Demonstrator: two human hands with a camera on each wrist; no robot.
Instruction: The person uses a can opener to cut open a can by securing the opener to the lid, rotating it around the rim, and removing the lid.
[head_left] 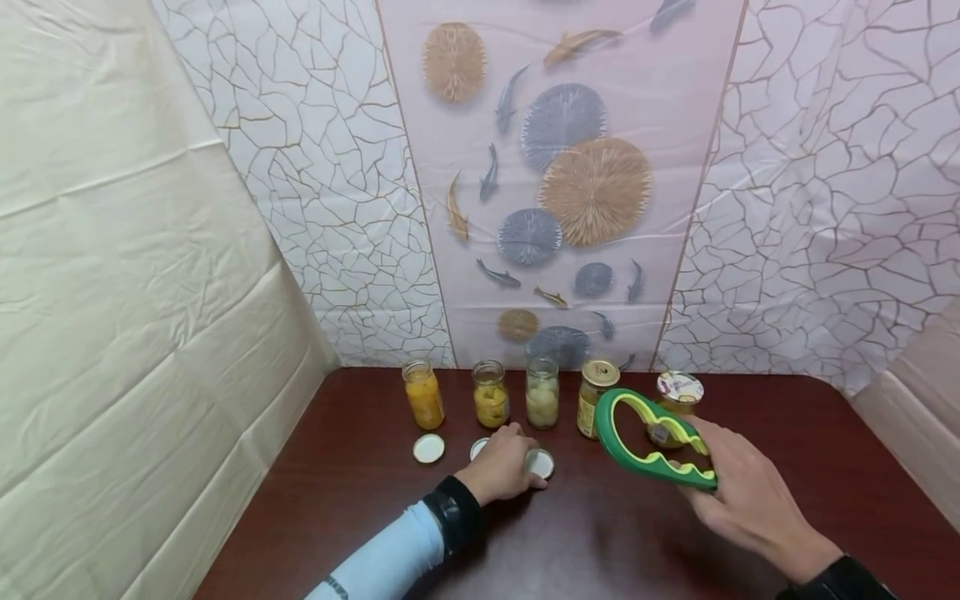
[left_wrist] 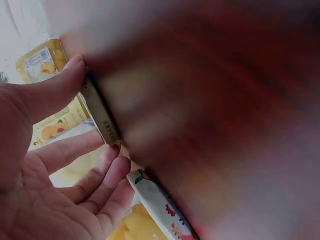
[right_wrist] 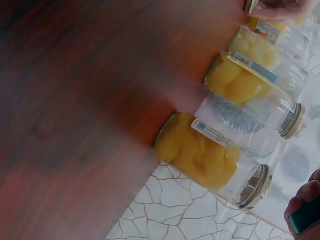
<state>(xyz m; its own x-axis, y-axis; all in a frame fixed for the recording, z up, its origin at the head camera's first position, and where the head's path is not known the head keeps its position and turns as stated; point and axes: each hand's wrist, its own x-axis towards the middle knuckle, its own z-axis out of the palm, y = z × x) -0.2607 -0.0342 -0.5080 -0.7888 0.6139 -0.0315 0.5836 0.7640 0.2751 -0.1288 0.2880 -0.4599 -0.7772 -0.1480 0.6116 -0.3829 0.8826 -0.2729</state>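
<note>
Green jar opener [head_left: 652, 468] in the curled right grip [head_left: 750, 496], white-faced lid [head_left: 542, 463] in the pinching left grip [head_left: 499, 467].

The table [head_left: 322, 500] was dark reddish-brown, with a slightly shiny surface, and behind its far edge there was a cloth backdrop [head_left: 330, 208], which was white with thin golden crack lines on the left and right parts. In the middle of it was a pale pink panel [head_left: 517, 185], printed with tan and grey-blue discs [head_left: 596, 192] and small fishes [head_left: 489, 171]. A wrinkled cream cloth [head_left: 135, 292] covered the left side, and a pale pinkish cloth [head_left: 930, 408] bordered the right.
</note>
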